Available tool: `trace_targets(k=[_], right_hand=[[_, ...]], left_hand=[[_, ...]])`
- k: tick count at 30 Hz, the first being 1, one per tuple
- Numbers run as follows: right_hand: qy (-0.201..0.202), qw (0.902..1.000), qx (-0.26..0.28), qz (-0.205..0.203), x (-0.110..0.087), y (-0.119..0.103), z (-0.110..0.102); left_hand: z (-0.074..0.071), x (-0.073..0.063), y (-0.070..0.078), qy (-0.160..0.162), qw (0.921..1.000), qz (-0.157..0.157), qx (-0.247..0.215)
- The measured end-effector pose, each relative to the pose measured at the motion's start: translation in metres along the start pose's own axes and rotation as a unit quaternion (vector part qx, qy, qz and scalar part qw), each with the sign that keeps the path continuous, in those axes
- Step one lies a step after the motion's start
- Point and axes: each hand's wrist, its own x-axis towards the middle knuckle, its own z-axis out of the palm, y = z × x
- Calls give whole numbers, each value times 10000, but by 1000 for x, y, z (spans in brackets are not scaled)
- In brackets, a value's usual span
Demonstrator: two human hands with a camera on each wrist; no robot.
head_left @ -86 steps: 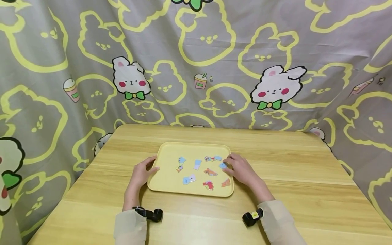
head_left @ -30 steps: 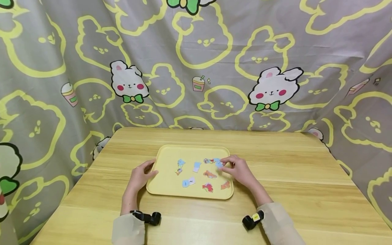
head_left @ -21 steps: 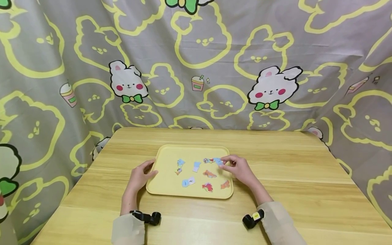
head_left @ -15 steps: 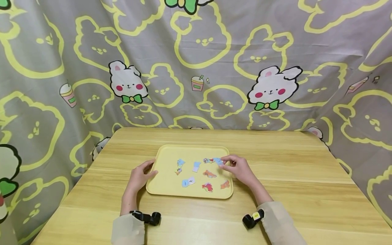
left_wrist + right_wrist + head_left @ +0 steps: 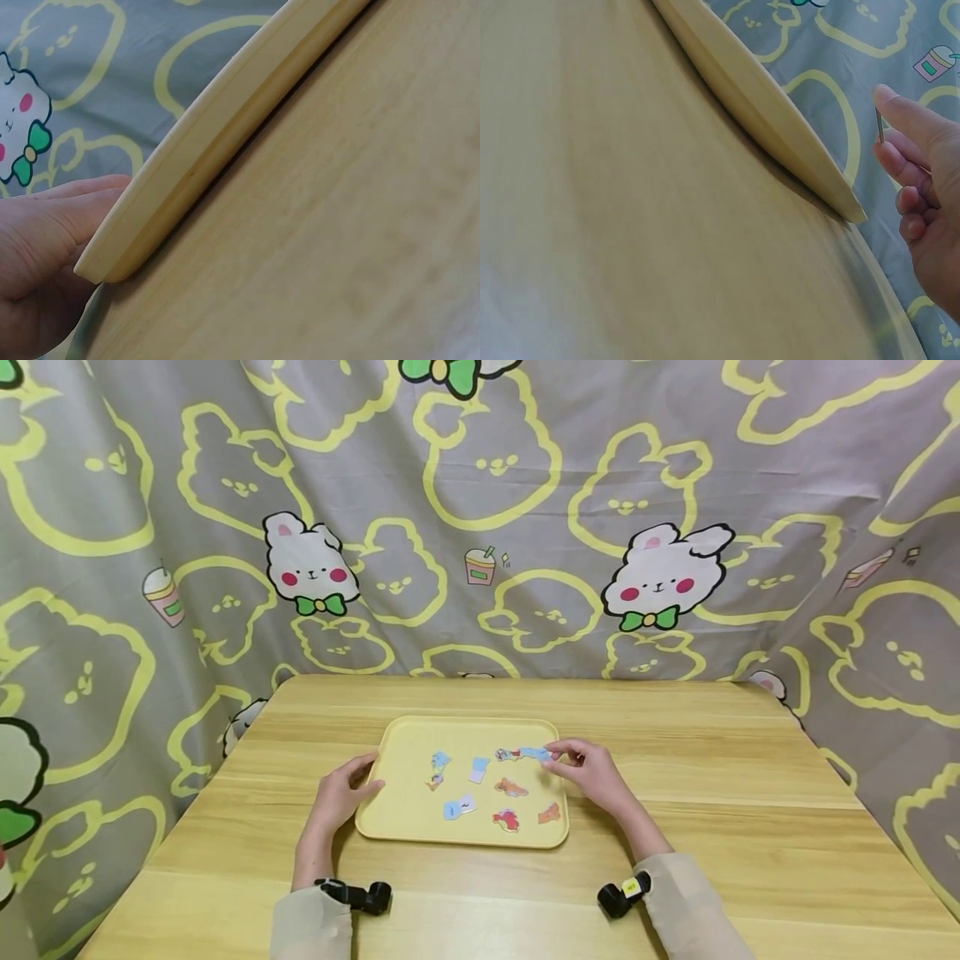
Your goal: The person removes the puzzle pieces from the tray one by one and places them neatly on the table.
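My right hand (image 5: 588, 766) is at the right side of the yellow tray (image 5: 405, 822), pinching a small flat blue puzzle piece (image 5: 880, 126) between thumb and fingertips. In the right wrist view only its thin edge shows. From above, the held piece sits right at the end of a multicoloured piece with a blue end (image 5: 527, 752). My left hand (image 5: 341, 791) holds the tray's left rim, thumb over the edge and fingers along the outside. Other cartoon pieces lie flat on the tray: an orange one (image 5: 512, 787), a red one (image 5: 506, 820) and a blue-and-lilac pair (image 5: 459, 807).
Further left on the tray is a blue and yellow piece group (image 5: 438, 768), with a blue-and-lilac piece (image 5: 478, 768) near the middle. Another orange piece (image 5: 550, 812) lies by the right rim. The wooden table (image 5: 675, 827) runs back to a patterned curtain (image 5: 465, 510).
My right hand has carried the blue piece up and left from the tray's right rim to the multicoloured piece, then shifted slightly right again. My left hand stays on the rim.
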Motion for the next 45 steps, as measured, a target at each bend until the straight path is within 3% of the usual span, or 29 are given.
trace_targets(k=[18,45], right_hand=[[104,9994,258,187,-6,7,-16],[308,9990,19,337,-15,27,-46]], left_hand=[[-1,-1,-1,-101,9999,-9,-54],[-2,-2,0,-203,9997,-114,-94]])
